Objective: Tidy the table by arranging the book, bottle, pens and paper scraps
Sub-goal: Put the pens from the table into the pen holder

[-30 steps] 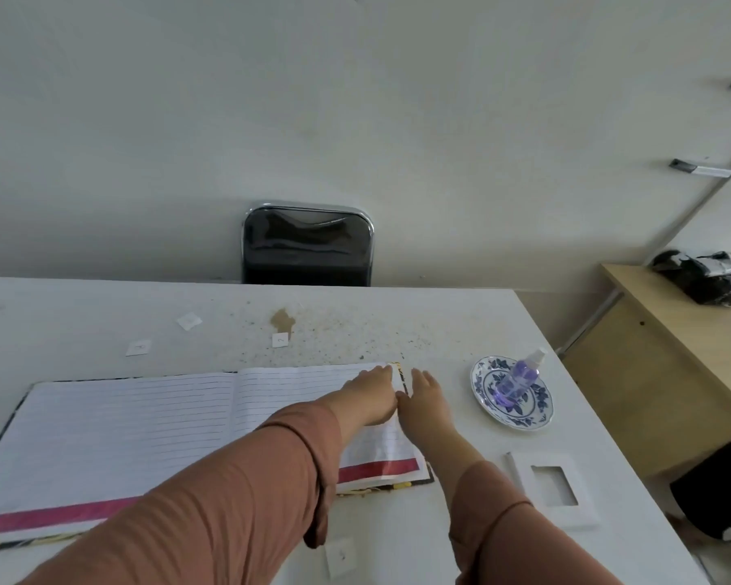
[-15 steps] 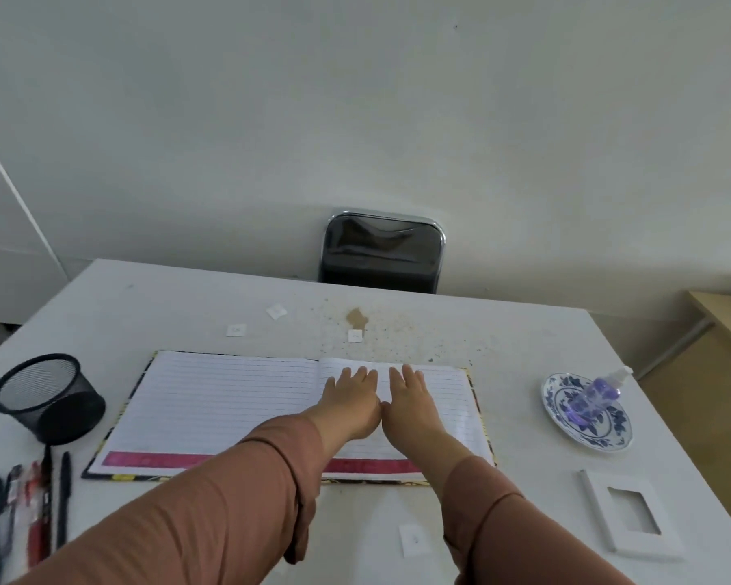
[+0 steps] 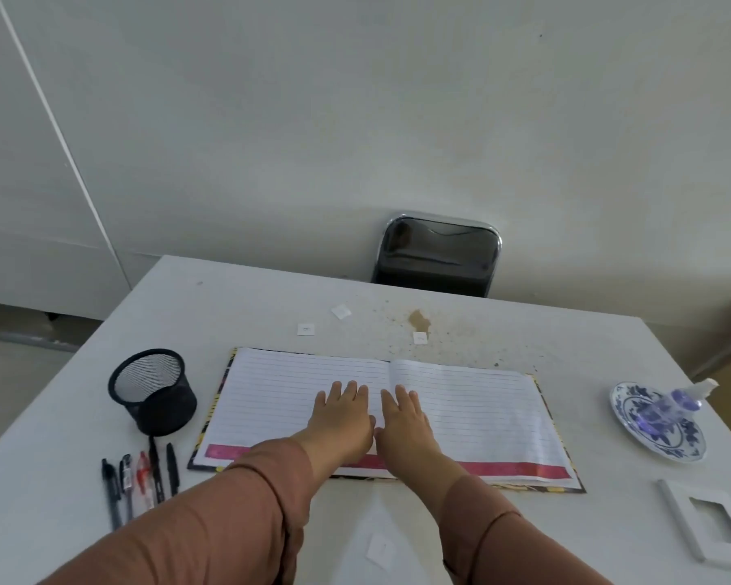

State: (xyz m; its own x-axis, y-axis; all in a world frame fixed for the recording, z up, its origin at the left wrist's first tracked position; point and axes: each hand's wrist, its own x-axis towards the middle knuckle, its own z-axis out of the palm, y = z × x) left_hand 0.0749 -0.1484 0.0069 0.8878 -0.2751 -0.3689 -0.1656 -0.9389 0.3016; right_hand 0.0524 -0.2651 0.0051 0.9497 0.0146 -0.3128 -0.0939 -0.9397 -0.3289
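Both hands have slid leftward across the book point(image 3: 482, 407). A second ago they sat at its far right corner, and half a second ago they were on the right-hand page. Now the left hand point(image 3: 342, 415) and right hand point(image 3: 404, 420) lie side by side in the middle of the frame, close by the spine. Neither grip holds anything: the fingers are straight and flat, resting on the lined pages.

The book lies spread, pages up, in the centre of the table point(image 3: 229, 297), not yet closed. The view has swung too, bringing a mesh pen cup point(image 3: 153, 390) and the pens point(image 3: 144, 479) into the lower left.

The bottle point(image 3: 672, 405) rests on a patterned plate point(image 3: 688, 451) at the right edge. Paper scraps point(image 3: 341, 311) lie above the book, with one more at bottom centre. Hands at the spine suggest the book is about to be smoothed or folded shut. Pens, bottle and scraps look untouched, so the tidying seems barely begun.
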